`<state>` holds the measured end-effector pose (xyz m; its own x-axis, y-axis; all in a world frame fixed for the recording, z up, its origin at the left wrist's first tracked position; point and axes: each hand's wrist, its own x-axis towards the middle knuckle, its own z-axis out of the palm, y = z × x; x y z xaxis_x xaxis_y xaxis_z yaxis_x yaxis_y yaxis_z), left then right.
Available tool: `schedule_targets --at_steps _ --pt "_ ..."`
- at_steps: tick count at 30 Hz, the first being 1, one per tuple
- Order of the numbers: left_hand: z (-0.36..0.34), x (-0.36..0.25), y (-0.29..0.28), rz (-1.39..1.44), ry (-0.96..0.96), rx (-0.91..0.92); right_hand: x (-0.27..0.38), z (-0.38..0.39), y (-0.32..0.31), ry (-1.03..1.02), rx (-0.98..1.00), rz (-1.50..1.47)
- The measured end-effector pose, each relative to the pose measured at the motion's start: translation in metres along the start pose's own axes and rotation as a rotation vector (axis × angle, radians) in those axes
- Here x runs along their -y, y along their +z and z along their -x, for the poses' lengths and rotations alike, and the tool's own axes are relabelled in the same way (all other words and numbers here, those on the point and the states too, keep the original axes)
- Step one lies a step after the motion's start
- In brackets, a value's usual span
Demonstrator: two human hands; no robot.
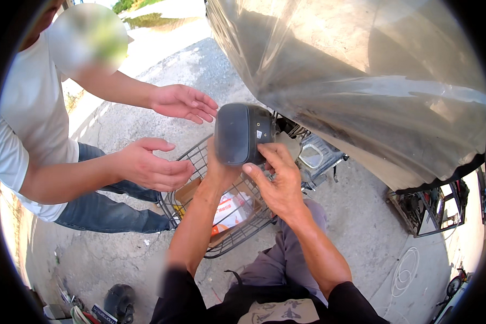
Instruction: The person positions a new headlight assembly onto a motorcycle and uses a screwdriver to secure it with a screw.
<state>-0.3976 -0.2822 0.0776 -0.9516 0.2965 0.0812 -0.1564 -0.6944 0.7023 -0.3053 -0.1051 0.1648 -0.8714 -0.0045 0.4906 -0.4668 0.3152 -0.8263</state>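
A black, rounded plastic case [232,133] with small fittings on its right face is held up over a wire basket. My left hand [218,167] grips it from the lower left, its fingers mostly hidden behind it. My right hand [278,183] has its fingers bent against the case's right face and its thumb at the lower edge. A co-worker's two open hands [183,105] are held close to the case's left, one higher and one lower. Below, the wire basket [242,233] holds cardboard and a white-and-orange package [227,210].
A co-worker [32,146] stands at left. A vehicle's metal rear rack [316,156] lies beyond the basket. A translucent cover [351,65] overhangs the upper right. A metal-framed object [426,210] and coiled white hose [402,275] are at right, dark clutter [119,302] at lower left.
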Motion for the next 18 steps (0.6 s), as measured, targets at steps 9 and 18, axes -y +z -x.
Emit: schedule_targets --at_steps 9,18 --pt "0.002 0.003 0.001 0.111 0.073 0.021 0.010 -0.008 0.006 -0.029 -0.021 0.152" --pt "-0.001 -0.002 0.015 0.437 -0.077 0.057 0.009 -0.016 0.009 -0.023 -0.041 0.153"
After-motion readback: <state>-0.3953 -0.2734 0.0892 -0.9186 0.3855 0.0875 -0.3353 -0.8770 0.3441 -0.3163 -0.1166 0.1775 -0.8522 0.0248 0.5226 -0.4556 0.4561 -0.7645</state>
